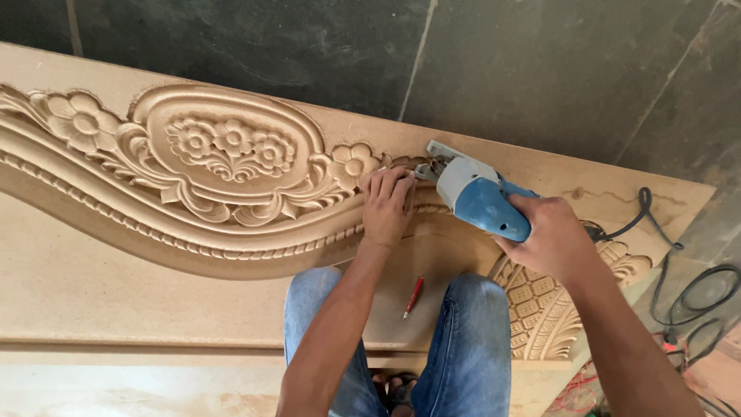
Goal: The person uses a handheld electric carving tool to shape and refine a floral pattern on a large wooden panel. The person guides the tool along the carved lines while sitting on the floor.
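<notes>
Lying flat across the floor in front of the knees: one carved wooden panel point(231, 162), flowers, scrolls and a rope border in relief. Pressing down on the carving near a small flower, fingers curled tight against the wood: left hand point(388, 205). Wrapping closed around the body of one blue and white power tool point(478, 197), its tip meeting the carving just beside those fingers: right hand point(552, 239). Judging the risk: tip skidding out of the groove toward the nearby fingers, or gouging the finished relief, through uneven pressure. Trailing off to the right: one black cord point(679, 297), possibly snagging. Resting between two denim knees: one red pencil point(413, 297).
</notes>
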